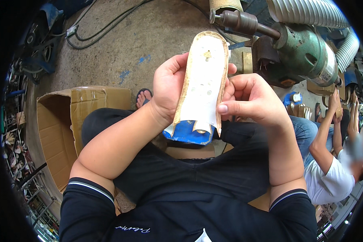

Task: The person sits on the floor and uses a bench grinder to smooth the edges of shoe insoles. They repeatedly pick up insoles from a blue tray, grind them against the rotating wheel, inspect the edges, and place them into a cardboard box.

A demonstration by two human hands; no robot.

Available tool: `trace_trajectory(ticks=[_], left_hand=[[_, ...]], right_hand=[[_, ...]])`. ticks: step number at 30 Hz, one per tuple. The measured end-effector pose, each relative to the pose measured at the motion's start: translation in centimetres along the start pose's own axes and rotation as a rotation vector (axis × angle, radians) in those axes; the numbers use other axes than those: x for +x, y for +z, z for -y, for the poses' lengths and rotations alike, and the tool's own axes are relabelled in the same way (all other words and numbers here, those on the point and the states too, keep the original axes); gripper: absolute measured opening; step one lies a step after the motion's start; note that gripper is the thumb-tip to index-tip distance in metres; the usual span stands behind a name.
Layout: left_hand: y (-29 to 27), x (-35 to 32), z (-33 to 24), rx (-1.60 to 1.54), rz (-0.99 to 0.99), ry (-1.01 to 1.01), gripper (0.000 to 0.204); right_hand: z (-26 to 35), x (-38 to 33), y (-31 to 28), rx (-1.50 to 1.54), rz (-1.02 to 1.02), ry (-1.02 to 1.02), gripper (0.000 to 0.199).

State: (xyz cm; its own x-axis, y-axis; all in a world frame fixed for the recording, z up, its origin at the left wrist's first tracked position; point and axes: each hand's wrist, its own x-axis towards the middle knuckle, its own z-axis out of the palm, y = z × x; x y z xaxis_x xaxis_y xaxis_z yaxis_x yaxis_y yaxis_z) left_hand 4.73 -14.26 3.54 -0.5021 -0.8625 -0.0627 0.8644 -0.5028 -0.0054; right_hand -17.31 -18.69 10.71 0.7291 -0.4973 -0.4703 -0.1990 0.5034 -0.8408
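Upright in front of me is a long, sole-shaped piece (205,76) with a white face, a rough tan rim, a rounded far end and two pointed tips at the near end. My left hand (169,82) is wrapped round its left side from behind, with part of the fingers hidden. On the right edge, my right hand (250,97) grips low down, its thumb on the rim and its other fingers curled. Just below the piece, between my knees, lies a blue-covered object (187,135) with a similar curved tan-edged part on it.
An open cardboard box (97,103) stands at my left. To the upper right are a green motor machine (306,52) with a spindle and a ribbed grey hose (308,12). Another person (330,177) works at far right. A black cable (105,30) crosses the concrete floor.
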Motion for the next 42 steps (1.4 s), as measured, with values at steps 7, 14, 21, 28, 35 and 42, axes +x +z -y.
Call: trace_trajectory(ticks=[7,14,21,28,35,42], left_hand=[[-0.2,-0.1,0.3,-0.007,0.024,-0.026,0.062],[-0.2,-0.4,0.3,0.001,0.013,-0.021,0.062],[0.0,-0.7,0.6,0.033,0.059,-0.029,0.06],[1.2,-1.4,1.2,0.114,-0.207,-0.058,0.065],[1.9,-1.9,1.7,0.147,-0.147,-0.106,0.067],[2.1,-1.7,2.0,0.396,-0.194,-0.009,0.061]], right_hand=[[0.0,-0.2,-0.3,-0.056,0.022,0.015,0.022],[-0.2,-0.1,-0.2,-0.063,0.021,0.024,0.024],[-0.2,-0.1,-0.6,-0.156,0.08,0.018,0.024],[-0.5,-0.6,-3.5,-0.316,0.157,0.138,0.019],[-3.9,2.3,-5.2,-0.899,-0.016,0.208,0.03],[-11.1,6.1,-7.3,-1.367,-0.072,0.296,0.039]])
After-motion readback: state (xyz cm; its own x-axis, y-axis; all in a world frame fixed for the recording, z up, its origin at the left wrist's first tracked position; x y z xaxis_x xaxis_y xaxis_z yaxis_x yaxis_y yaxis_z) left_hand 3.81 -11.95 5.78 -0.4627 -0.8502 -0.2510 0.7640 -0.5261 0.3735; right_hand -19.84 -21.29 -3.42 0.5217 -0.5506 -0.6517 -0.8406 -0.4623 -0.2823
